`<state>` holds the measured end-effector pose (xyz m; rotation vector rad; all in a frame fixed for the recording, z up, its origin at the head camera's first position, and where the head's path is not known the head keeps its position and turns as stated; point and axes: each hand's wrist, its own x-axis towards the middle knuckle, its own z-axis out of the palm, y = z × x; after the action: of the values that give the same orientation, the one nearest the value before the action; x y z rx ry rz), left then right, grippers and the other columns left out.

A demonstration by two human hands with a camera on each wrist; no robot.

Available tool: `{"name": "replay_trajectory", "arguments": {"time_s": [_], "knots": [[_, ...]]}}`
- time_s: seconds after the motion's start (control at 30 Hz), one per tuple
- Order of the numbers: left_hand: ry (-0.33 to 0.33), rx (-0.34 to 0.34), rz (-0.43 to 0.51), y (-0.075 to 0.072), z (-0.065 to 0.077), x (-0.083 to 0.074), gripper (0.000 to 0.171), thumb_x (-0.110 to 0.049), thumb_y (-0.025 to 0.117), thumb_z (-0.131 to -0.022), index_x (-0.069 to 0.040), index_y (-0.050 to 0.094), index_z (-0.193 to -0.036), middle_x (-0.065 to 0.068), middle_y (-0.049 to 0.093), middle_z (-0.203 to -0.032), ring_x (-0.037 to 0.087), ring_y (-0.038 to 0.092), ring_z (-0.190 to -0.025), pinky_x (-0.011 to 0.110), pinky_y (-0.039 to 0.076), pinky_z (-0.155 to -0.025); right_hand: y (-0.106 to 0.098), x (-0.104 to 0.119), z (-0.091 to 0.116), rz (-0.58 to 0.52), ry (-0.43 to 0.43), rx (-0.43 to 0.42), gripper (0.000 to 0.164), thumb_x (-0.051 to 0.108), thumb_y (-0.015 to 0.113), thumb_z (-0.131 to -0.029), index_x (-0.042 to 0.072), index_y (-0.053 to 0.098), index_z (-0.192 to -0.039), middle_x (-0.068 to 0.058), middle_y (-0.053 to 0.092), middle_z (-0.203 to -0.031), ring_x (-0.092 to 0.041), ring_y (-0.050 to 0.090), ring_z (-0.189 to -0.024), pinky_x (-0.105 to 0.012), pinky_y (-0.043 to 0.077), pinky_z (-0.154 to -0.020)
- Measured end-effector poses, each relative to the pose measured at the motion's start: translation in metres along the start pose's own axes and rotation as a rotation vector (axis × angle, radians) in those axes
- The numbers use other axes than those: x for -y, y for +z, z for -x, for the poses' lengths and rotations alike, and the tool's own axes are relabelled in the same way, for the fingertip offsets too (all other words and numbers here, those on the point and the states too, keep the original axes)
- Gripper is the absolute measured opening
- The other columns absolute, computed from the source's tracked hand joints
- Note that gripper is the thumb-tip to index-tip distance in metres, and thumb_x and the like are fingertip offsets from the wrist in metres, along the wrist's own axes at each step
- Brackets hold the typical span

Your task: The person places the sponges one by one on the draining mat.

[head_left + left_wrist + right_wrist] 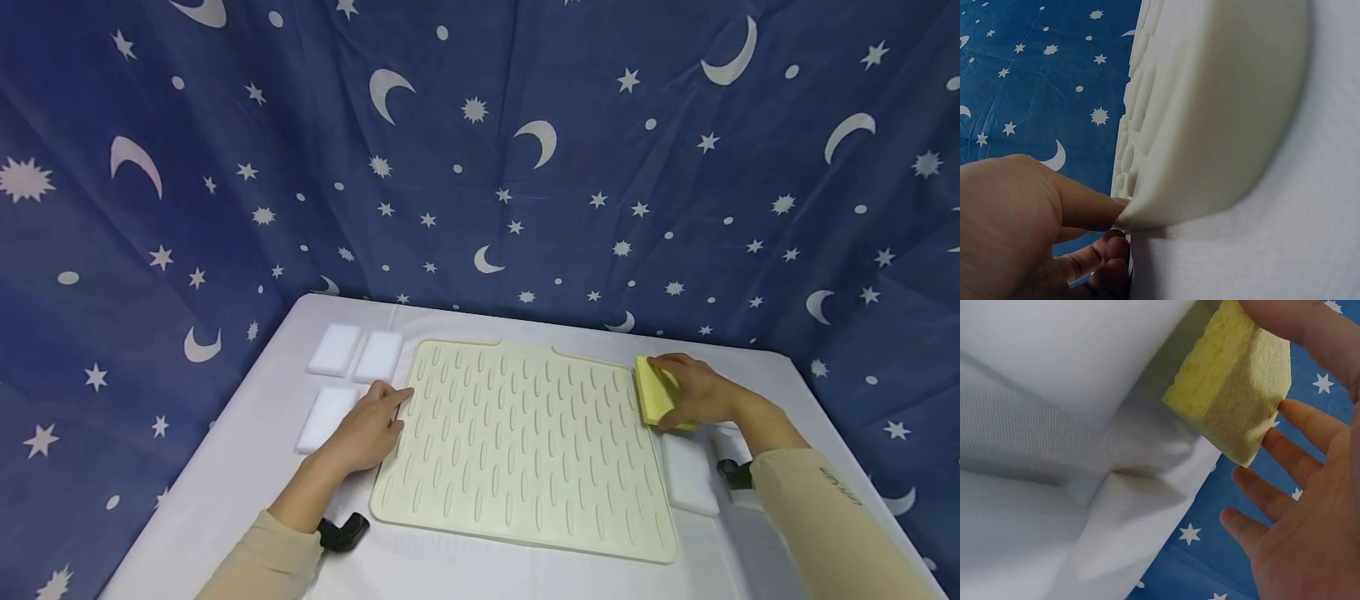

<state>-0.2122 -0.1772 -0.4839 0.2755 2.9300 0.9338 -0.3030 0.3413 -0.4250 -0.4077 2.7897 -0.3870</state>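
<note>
A cream silicone drying mat (pixel 517 450) with rows of raised oval ridges lies flat on the white-covered table. At its left edge, my left hand (pixel 371 427) reaches in with the index finger straight and touching the rim. The left wrist view shows the thumb and fingers (pixel 1088 209) against the mat's edge (pixel 1229 125). Over by the mat's upper right side, my right hand (pixel 697 390) holds a yellow sponge (pixel 654 393) between thumb and fingers. That sponge (pixel 1235 387) stands tilted in the right wrist view, the thumb on one side and fingertips on the other.
Three white foam blocks (pixel 327 417) lie left of the mat. To its right are another white block (pixel 690 473) and a further white piece (pixel 746 497), partly hidden by the right arm. A dark blue curtain (pixel 480 167) with moons and stars hangs behind the table (pixel 450 567).
</note>
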Motion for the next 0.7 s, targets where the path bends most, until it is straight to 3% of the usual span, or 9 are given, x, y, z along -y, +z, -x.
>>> {"name": "replay_trajectory", "arguments": {"time_s": [0.7], "knots": [[0.004, -0.001, -0.004, 0.000, 0.000, -0.001, 0.052, -0.006, 0.059, -0.099, -0.001, 0.052, -0.150, 0.014, 0.052, -0.123, 0.020, 0.051, -0.092, 0.035, 0.043, -0.083, 0.007, 0.027, 0.001, 0.034, -0.117, -0.031, 0.114, 0.042, 0.095, -0.069, 0.005, 0.037, -0.160, -0.025, 0.032, -0.162, -0.051, 0.034, -0.144, -0.071, 0.033, -0.113]]}}
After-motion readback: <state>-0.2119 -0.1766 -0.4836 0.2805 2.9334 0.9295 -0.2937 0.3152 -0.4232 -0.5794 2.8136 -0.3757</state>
